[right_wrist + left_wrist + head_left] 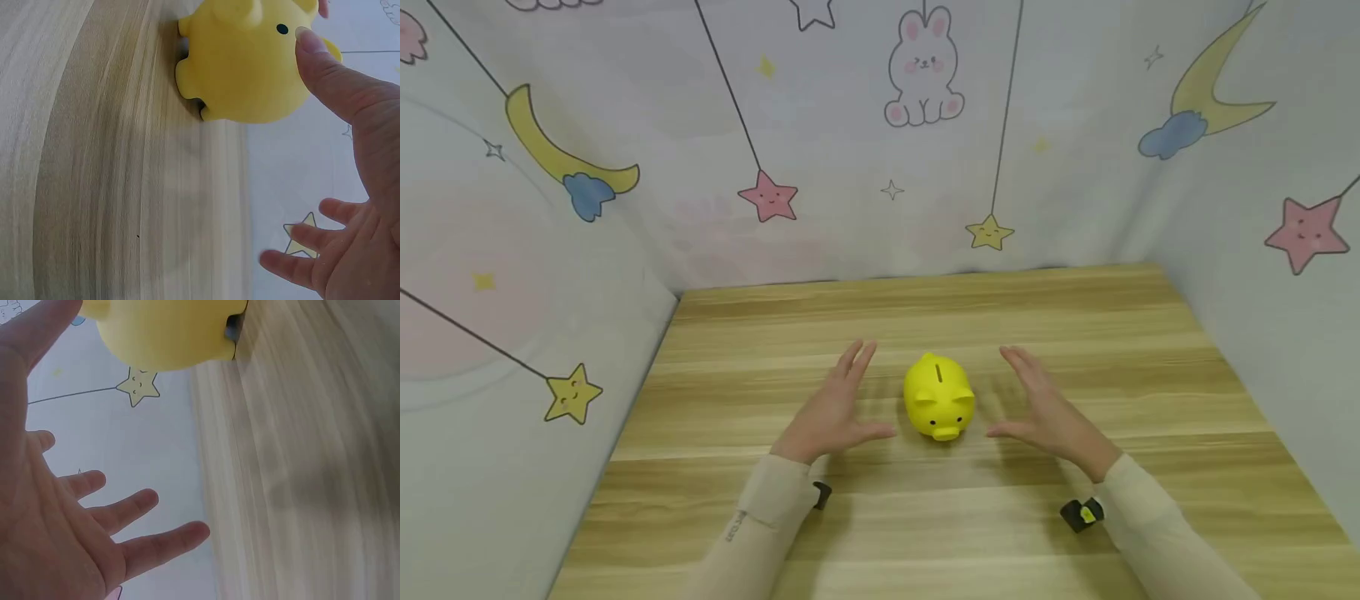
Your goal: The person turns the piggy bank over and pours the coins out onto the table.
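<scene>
A yellow piggy bank (938, 396) stands on the wooden table, its snout toward the wearer and a dark coin slot along its back. To its left is the left hand (838, 408), fingers stretched forward and thumb pointing at the pig, with a gap between them. On the other side, the right hand (1048, 408) mirrors it, palm turned to the pig and thumb apart from the fingers. Both palms are bare: the left wrist view shows spread fingers (165, 544) below the pig's body, and the right wrist view shows the thumb (325, 69) overlapping the pig's face.
The wood-grain table (895, 533) reaches back to a pale fabric wall (850, 133) printed with a bunny, stars and moons. Similar walls rise at the left and right sides. Dark wrist devices (1081, 515) show below both cuffs.
</scene>
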A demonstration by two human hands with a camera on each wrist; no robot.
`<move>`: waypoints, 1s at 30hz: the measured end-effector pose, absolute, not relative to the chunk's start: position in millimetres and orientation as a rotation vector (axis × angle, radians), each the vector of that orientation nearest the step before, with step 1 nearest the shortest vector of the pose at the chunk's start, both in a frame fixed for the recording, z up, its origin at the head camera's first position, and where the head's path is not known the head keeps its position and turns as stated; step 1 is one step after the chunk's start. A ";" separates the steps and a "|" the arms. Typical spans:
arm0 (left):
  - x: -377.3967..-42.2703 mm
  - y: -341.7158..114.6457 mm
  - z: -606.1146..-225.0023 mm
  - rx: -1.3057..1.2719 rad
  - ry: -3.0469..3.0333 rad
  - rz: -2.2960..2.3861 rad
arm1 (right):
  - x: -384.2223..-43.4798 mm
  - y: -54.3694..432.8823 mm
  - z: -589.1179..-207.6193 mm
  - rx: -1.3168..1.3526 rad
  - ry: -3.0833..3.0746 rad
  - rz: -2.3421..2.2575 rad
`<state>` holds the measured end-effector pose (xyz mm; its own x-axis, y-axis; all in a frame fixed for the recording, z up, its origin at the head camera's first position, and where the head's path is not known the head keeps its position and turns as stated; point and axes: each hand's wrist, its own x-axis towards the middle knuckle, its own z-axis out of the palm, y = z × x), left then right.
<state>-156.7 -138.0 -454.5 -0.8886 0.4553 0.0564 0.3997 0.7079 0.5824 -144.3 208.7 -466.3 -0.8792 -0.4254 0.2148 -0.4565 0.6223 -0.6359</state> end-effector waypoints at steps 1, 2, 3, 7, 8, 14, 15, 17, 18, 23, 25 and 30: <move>-157.1 -135.2 -454.7 0.711 2.804 0.943 | -144.2 208.5 -466.6 0.758 -2.799 1.141; -157.5 -132.6 -455.0 0.717 2.796 0.947 | -143.9 208.2 -466.4 0.754 -2.811 1.171; -158.4 -130.0 -455.3 0.724 2.787 0.955 | -143.7 207.9 -466.0 0.748 -2.824 1.206; -163.7 -117.9 -454.5 0.745 2.761 0.975 | -143.9 206.4 -463.8 0.700 -2.870 1.338; -164.7 -114.9 -454.8 0.753 2.754 0.978 | -143.3 206.4 -464.5 0.686 -2.882 1.357; -165.3 -99.4 -459.0 0.787 2.697 0.983 | -135.9 206.7 -472.1 0.659 -2.888 1.441; -165.4 -97.5 -459.4 0.799 2.697 0.975 | -134.8 206.8 -472.6 0.659 -2.883 1.450; -166.1 -94.1 -460.7 0.833 2.692 0.975 | -132.8 207.5 -475.5 0.659 -2.880 1.456; -166.7 -92.5 -461.3 0.852 2.690 0.972 | -132.0 207.9 -476.4 0.656 -2.881 1.457; -171.6 -85.1 -463.0 0.906 2.664 0.979 | -128.8 209.7 -477.3 0.629 -2.896 1.494; -174.6 -82.2 -463.3 0.914 2.651 0.983 | -128.2 210.4 -475.6 0.615 -2.900 1.511; -183.3 -73.9 -464.8 0.929 2.619 0.976 | -129.1 213.7 -474.5 0.581 -2.899 1.519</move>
<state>-183.3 -73.9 -464.8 -0.7837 0.6202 0.0341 0.4913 0.5853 0.6450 -129.1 213.7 -474.5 -0.9229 -0.3851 -0.0001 -0.2191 0.5251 -0.8223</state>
